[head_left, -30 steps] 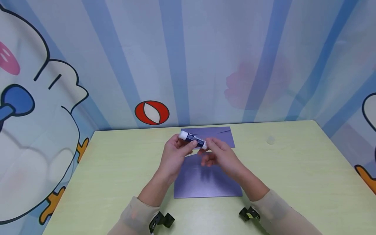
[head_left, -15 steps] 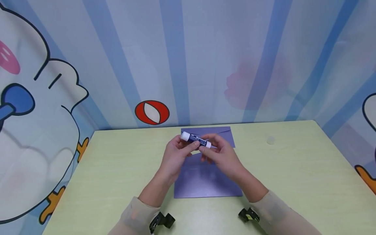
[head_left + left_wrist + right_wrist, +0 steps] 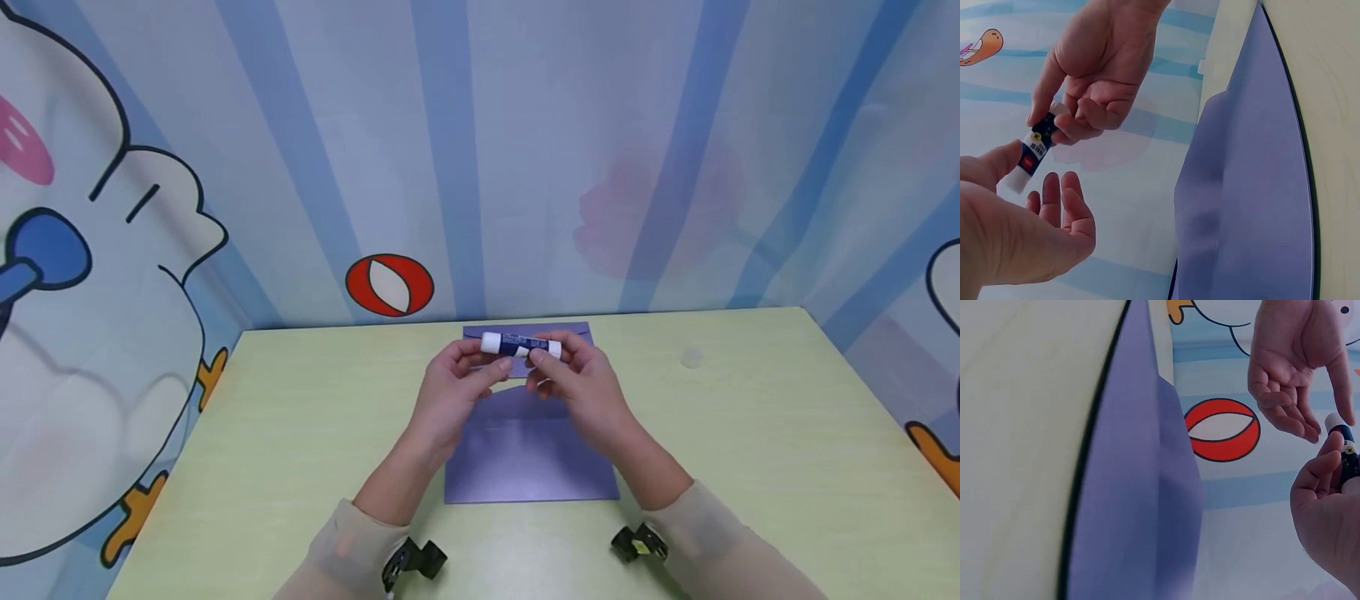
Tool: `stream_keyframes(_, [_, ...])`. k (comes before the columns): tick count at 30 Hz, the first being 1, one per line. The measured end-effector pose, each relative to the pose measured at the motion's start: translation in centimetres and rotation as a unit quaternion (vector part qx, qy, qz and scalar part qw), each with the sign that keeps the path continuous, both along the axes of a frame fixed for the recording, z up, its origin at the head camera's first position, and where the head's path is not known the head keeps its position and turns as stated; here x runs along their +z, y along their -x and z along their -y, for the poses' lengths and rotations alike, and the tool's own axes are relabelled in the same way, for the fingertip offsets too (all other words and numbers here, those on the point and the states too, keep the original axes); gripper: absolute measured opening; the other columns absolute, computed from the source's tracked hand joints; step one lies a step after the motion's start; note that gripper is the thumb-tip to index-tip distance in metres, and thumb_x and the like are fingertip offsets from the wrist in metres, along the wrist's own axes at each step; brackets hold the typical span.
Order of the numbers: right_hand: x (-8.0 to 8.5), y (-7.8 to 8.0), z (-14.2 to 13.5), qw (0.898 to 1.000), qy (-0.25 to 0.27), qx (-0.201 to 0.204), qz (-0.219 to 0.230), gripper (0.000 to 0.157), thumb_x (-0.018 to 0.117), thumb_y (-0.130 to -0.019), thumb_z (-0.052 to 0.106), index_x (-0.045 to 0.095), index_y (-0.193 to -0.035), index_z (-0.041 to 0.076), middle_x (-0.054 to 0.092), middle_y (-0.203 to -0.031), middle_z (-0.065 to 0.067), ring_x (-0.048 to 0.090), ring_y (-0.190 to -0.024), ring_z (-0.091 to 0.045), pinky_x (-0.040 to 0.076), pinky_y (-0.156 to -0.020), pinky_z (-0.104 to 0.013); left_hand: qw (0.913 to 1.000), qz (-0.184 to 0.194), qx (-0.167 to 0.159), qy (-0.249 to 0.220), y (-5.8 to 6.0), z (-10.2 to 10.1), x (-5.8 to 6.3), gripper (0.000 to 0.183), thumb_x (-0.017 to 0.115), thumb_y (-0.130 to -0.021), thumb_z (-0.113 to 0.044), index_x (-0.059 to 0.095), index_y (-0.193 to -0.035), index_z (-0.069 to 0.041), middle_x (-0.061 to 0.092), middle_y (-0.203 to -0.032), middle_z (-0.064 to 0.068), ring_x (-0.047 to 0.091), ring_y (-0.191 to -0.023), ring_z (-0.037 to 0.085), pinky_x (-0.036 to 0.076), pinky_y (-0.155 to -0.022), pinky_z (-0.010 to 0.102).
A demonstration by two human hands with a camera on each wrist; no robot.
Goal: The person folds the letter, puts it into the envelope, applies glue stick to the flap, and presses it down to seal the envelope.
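A glue stick with a dark blue label and white ends lies nearly level above the table. My right hand pinches its right part between thumb and fingers. At the other end my left hand has its fingers spread around the white cap; in the left wrist view its thumb overlaps the stick while the other fingers stand apart from it. Under both hands lies a purple envelope with its flap raised toward the back. A second purple piece, like an envelope, lies behind it, partly covered by the hands.
A small clear round piece lies on the pale yellow table at the right. Behind the table's back edge hangs a blue striped backdrop with cartoon prints. Small black cameras are strapped at both wrists.
The glue stick has shifted right and turned from a slant to nearly level. My right hand has moved up and right with it; my left fingers have loosened from it.
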State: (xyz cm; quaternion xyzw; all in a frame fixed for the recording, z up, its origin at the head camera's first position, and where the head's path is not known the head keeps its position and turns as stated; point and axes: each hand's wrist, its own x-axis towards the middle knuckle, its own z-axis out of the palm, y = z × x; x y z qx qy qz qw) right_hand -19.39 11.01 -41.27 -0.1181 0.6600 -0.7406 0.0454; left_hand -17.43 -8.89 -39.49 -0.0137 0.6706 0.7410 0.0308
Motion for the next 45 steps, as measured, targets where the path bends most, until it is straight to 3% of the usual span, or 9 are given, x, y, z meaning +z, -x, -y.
stream_keyframes(7, [1.4, 0.6, -1.7, 0.999, 0.045, -0.026, 0.003, 0.029, 0.068, -0.107, 0.020, 0.061, -0.127, 0.001, 0.069, -0.097, -0.011, 0.068, -0.078, -0.017, 0.056, -0.068, -0.026, 0.9985, -0.033, 0.039, 0.021, 0.2, 0.3, 0.1, 0.036, 0.080, -0.096, -0.016, 0.063, -0.126, -0.007, 0.073, -0.116, 0.011, 0.072, -0.103, 0.023, 0.058, -0.089, 0.035])
stream_keyframes(14, [2.2, 0.9, -3.6, 0.999, 0.022, -0.029, -0.004, 0.026, 0.068, -0.106, 0.019, 0.062, -0.125, 0.002, 0.072, -0.100, -0.008, 0.073, -0.084, -0.018, 0.061, -0.076, -0.028, 0.9919, -0.088, 0.065, 0.065, 0.4, 1.4, -0.1, 0.040, 0.083, -0.095, -0.017, 0.063, -0.127, -0.004, 0.073, -0.115, 0.008, 0.071, -0.106, 0.025, 0.060, -0.092, 0.033])
stream_keyframes(19, [2.4, 0.7, -5.0, 0.999, -0.016, -0.023, -0.018, 0.030, 0.069, -0.105, 0.017, 0.061, -0.127, -0.002, 0.072, -0.113, -0.016, 0.077, -0.092, -0.025, 0.063, -0.082, -0.035, 0.9838, -0.117, 0.046, 0.127, 0.3, 2.4, -0.2, 0.041, 0.084, -0.094, -0.019, 0.064, -0.127, -0.006, 0.072, -0.118, 0.008, 0.069, -0.109, 0.024, 0.058, -0.093, 0.034])
stream_keyframes(23, [2.4, 0.1, -5.9, 0.998, -0.057, -0.021, -0.027, 0.032, 0.070, -0.104, 0.015, 0.059, -0.129, -0.003, 0.071, -0.118, -0.022, 0.078, -0.096, -0.030, 0.064, -0.083, -0.039, 0.9694, -0.134, 0.010, 0.206, -0.1, 3.2, -0.4, 0.044, 0.086, -0.091, -0.021, 0.065, -0.129, -0.011, 0.069, -0.121, 0.004, 0.067, -0.113, 0.024, 0.057, -0.094, 0.042])
stream_keyframes(26, [2.3, -0.2, -6.4, 0.996, -0.079, -0.015, -0.033, 0.034, 0.071, -0.104, 0.012, 0.058, -0.130, -0.005, 0.072, -0.116, -0.022, 0.078, -0.095, -0.030, 0.064, -0.082, -0.039, 0.9498, -0.153, -0.018, 0.272, -0.4, 3.7, -0.8, 0.048, 0.088, -0.090, -0.019, 0.066, -0.132, -0.010, 0.068, -0.123, 0.001, 0.066, -0.114, 0.024, 0.057, -0.096, 0.047])
stream_keyframes(29, [2.3, -0.5, -6.7, 0.995, -0.095, -0.011, -0.044, 0.035, 0.071, -0.103, 0.009, 0.058, -0.130, -0.007, 0.072, -0.114, -0.020, 0.078, -0.095, -0.027, 0.064, -0.080, -0.038, 0.9226, -0.185, -0.049, 0.335, -0.6, 4.2, -1.1, 0.049, 0.089, -0.089, -0.014, 0.067, -0.132, -0.008, 0.068, -0.124, 0.002, 0.065, -0.114, 0.024, 0.057, -0.096, 0.049])
stream_keyframes(34, [2.1, -0.9, -7.1, 0.989, -0.129, -0.011, -0.074, 0.028, 0.073, -0.100, 0.003, 0.063, -0.124, -0.004, 0.071, -0.109, -0.019, 0.078, -0.088, -0.024, 0.065, -0.076, -0.038, 0.8681, -0.224, -0.126, 0.424, -0.9, 4.8, -1.8, 0.047, 0.089, -0.088, -0.014, 0.070, -0.130, -0.008, 0.068, -0.125, 0.006, 0.065, -0.115, 0.028, 0.056, -0.097, 0.046])
stream_keyframes(41, [1.8, -1.5, -7.4, 0.978, -0.183, 0.004, -0.102, 0.025, 0.076, -0.096, 0.003, 0.067, -0.120, 0.002, 0.070, -0.107, -0.016, 0.074, -0.079, -0.026, 0.063, -0.072, -0.035, 0.7796, -0.232, -0.222, 0.538, -0.9, 4.8, -2.8, 0.053, 0.090, -0.088, -0.022, 0.070, -0.135, -0.008, 0.065, -0.128, 0.003, 0.059, -0.119, 0.022, 0.053, -0.104, 0.040])
stream_keyframes(45, [1.5, -1.9, -7.5, 0.973, -0.205, 0.016, -0.109, 0.024, 0.077, -0.096, 0.004, 0.068, -0.119, 0.005, 0.070, -0.108, -0.013, 0.073, -0.081, -0.026, 0.061, -0.071, -0.031, 0.7494, -0.224, -0.244, 0.573, -0.9, 4.5, -3.3, 0.062, 0.090, -0.088, -0.030, 0.066, -0.142, -0.010, 0.060, -0.136, 0.002, 0.054, -0.125, 0.022, 0.051, -0.106, 0.039])
